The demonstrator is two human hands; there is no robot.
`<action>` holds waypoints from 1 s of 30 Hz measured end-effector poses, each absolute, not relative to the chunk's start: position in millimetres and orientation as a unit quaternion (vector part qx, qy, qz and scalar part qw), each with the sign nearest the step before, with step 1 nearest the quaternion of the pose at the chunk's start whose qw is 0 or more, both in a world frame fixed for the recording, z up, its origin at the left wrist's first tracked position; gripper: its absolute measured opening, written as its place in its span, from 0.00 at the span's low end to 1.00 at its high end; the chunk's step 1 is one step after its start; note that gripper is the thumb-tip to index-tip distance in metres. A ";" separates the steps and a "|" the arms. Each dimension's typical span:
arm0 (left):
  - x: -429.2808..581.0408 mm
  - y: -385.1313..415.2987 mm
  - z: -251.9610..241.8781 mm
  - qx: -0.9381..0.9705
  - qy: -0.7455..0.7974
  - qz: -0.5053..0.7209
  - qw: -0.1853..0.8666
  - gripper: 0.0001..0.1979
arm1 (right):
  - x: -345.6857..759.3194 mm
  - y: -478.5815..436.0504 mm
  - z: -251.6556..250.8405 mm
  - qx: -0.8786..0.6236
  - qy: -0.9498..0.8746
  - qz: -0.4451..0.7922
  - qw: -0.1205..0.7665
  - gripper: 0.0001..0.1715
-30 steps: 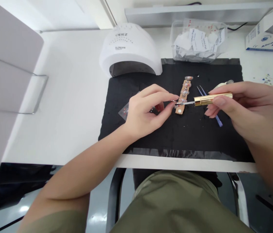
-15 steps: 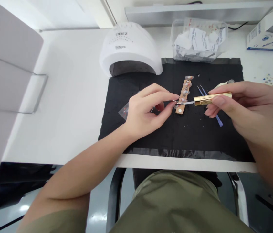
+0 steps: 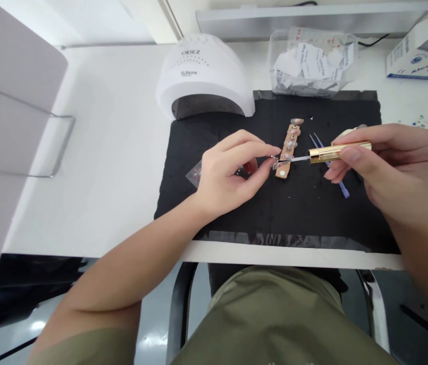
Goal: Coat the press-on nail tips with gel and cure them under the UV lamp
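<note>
My left hand is pinched shut on a tiny nail tip, held just left of a tan wooden strip that carries several decorated nail tips. My right hand grips a gold-handled brush with its thin tip touching the pinched nail tip. Both hands hover over a black mat. Blue tweezers lie on the mat, partly hidden under my right fingers.
A white nail lamp stands at the mat's back left. A clear tub of paper packets sits behind the mat, a white box at the far right. Small gems lie scattered on the white table. A small clear bag lies behind my left hand.
My right hand and the gold brush have slid slightly to the right. My left hand keeps its pinch in place.
</note>
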State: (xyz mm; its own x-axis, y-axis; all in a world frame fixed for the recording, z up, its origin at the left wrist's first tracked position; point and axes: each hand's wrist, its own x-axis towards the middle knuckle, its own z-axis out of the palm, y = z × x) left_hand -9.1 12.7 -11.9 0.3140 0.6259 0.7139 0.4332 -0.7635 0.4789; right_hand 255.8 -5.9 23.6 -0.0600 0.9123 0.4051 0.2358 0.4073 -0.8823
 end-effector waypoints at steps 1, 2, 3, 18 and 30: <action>-9.2 12.7 -11.7 0.805 0.330 0.482 0.100 0.06 | 255.7 -6.2 23.8 -0.436 -0.654 0.324 0.526 0.09; -9.2 12.7 -11.6 0.806 0.331 0.480 0.100 0.06 | 255.6 -6.4 24.1 -0.434 -0.656 0.325 0.525 0.10; -9.1 12.7 -11.6 0.806 0.333 0.480 0.099 0.06 | 255.5 -6.6 24.2 -0.434 -0.657 0.327 0.523 0.10; -8.2 12.2 -12.4 0.803 0.337 0.482 0.099 0.05 | 254.0 -6.7 23.5 -0.466 -0.650 0.326 0.504 0.06; -9.5 12.3 -12.5 0.799 0.352 0.478 0.091 0.05 | 255.3 -3.9 21.8 -0.458 -0.652 0.317 0.515 0.07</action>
